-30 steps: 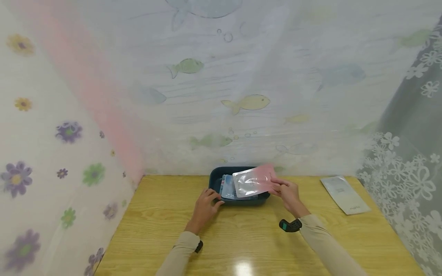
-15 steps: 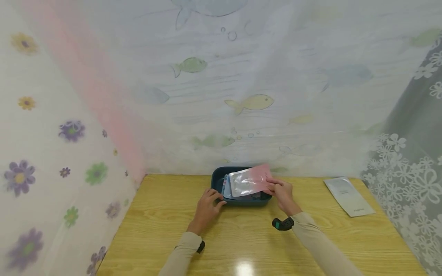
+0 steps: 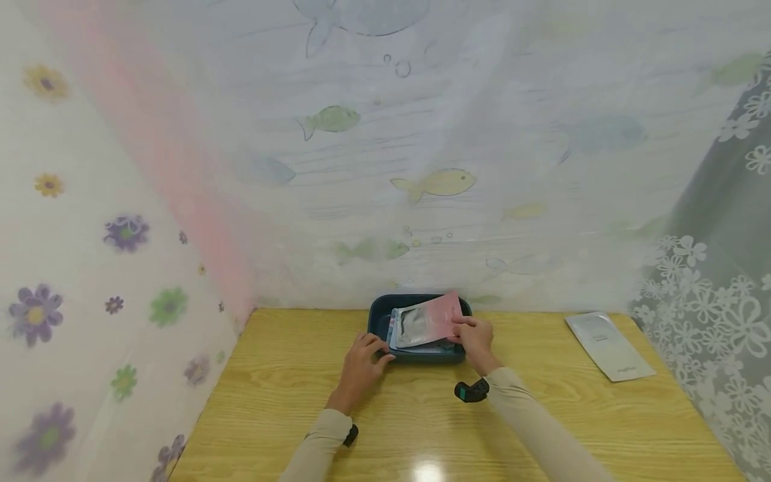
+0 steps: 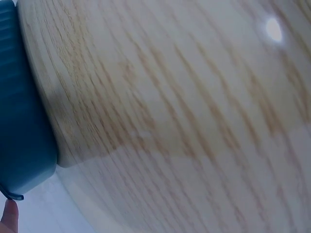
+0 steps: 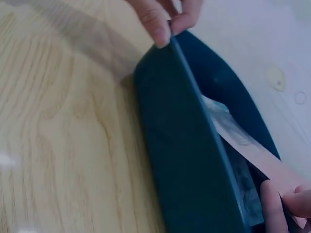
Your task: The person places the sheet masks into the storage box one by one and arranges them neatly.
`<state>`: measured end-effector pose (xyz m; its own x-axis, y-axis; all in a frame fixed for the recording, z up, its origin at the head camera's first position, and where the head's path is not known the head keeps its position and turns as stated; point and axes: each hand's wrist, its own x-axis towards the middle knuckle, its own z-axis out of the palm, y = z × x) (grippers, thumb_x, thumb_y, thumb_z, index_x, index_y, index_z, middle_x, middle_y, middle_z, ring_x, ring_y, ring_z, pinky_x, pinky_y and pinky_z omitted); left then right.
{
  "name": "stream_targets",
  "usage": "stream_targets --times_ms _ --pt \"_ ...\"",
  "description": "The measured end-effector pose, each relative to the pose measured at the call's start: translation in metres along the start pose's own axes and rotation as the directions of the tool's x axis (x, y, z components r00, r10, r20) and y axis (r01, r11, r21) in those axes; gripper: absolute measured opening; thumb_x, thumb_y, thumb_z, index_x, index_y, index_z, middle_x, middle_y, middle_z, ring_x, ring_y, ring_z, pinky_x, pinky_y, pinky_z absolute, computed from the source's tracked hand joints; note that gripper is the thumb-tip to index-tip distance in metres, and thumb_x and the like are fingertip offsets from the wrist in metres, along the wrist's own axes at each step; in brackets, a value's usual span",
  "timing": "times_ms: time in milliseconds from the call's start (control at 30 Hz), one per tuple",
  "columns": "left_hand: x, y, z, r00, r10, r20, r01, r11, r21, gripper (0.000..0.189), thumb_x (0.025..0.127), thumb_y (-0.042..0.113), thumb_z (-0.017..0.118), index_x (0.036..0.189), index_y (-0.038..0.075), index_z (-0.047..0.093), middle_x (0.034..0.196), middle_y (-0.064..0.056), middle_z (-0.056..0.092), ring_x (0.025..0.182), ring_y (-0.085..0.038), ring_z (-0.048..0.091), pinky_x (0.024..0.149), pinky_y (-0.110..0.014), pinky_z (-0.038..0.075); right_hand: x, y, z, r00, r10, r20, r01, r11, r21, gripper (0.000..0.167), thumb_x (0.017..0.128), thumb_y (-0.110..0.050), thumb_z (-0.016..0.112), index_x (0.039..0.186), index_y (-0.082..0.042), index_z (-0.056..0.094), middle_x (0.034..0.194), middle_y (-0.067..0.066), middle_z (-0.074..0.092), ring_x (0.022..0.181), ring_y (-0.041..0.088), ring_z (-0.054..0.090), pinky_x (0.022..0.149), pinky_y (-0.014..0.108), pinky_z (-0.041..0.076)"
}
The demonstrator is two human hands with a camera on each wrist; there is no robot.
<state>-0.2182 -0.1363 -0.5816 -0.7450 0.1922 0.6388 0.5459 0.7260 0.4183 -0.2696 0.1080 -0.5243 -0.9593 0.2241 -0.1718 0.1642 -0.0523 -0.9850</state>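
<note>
A dark teal plastic bin [image 3: 429,359] stands at the back of the table. Its near left corner is held by my left hand [image 3: 358,367]; in the right wrist view the thumb [image 5: 159,35] lies outside the rim and fingers inside. My right hand [image 3: 474,340] pinches the pink end of a pink-and-silver foil pouch [image 3: 425,321], which lies slanted over the bin with its silver end inside. Beneath it are bluish packets [image 3: 393,337], mostly hidden. The left wrist view catches just one fingertip [image 4: 9,213] at the bin's rim.
A flat silver-and-pale pouch [image 3: 610,348] lies toward the right side of the wood-grain table [image 3: 421,415]. Behind the bin hangs a white sheet [image 3: 337,201] printed with fish. Flower-patterned sheets flank both sides.
My right hand has moved left and slightly down, bringing the pink-and-silver pouch lower and further over the bin. My left hand has stayed at the bin's corner.
</note>
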Motion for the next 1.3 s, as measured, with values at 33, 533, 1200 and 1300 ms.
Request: stream_targets --times_ms 33,533,1200,1300 --pt "0.001 0.001 0.001 1.0 0.002 -0.001 -0.002 1.0 0.001 0.017 0.075 0.019 0.081 0.082 0.015 0.066 0.088 0.005 0.055 0.087 -0.013 0.048 0.074 -0.032 0.049 0.0 0.0 0.001 1.0 -0.009 -0.006 0.009 1.0 -0.016 0.024 0.08 0.013 0.059 0.102 0.014 0.066 0.104 0.027 0.062 0.065 0.023 0.066 0.057 0.028 0.055" --pt "0.006 0.005 0.006 1.0 0.005 -0.021 -0.005 1.0 -0.015 0.019 0.073 0.018 0.083 0.081 0.014 0.066 0.088 0.003 0.055 0.087 -0.013 0.048 0.074 -0.032 0.048 0.002 0.0 -0.006 0.99 -0.13 0.06 0.144 0.901 -0.408 0.02 0.074 0.009 0.062 0.092 0.01 0.069 0.084 0.019 0.066 0.066 0.023 0.062 0.056 0.028 0.053" --pt "-0.003 0.002 0.004 0.999 -0.008 -0.053 0.007 1.0 -0.019 0.021 0.071 0.015 0.084 0.081 0.012 0.065 0.087 0.001 0.054 0.086 -0.016 0.049 0.073 -0.034 0.049 -0.01 -0.004 -0.02 0.861 -0.42 0.286 0.506 0.659 -0.557 0.006 0.072 0.007 0.067 0.078 0.008 0.069 0.073 0.015 0.065 0.066 0.024 0.055 0.06 0.035 0.048" --pt "-0.003 0.001 0.003 0.999 -0.019 -0.051 0.017 0.999 -0.045 0.02 0.071 0.013 0.083 0.081 0.012 0.066 0.087 0.001 0.054 0.086 -0.016 0.049 0.074 -0.035 0.049 -0.01 -0.011 -0.026 0.858 -0.397 0.325 0.513 0.668 -0.539 0.011 0.073 0.007 0.069 0.084 0.007 0.07 0.082 0.019 0.066 0.072 0.027 0.058 0.066 0.039 0.05"
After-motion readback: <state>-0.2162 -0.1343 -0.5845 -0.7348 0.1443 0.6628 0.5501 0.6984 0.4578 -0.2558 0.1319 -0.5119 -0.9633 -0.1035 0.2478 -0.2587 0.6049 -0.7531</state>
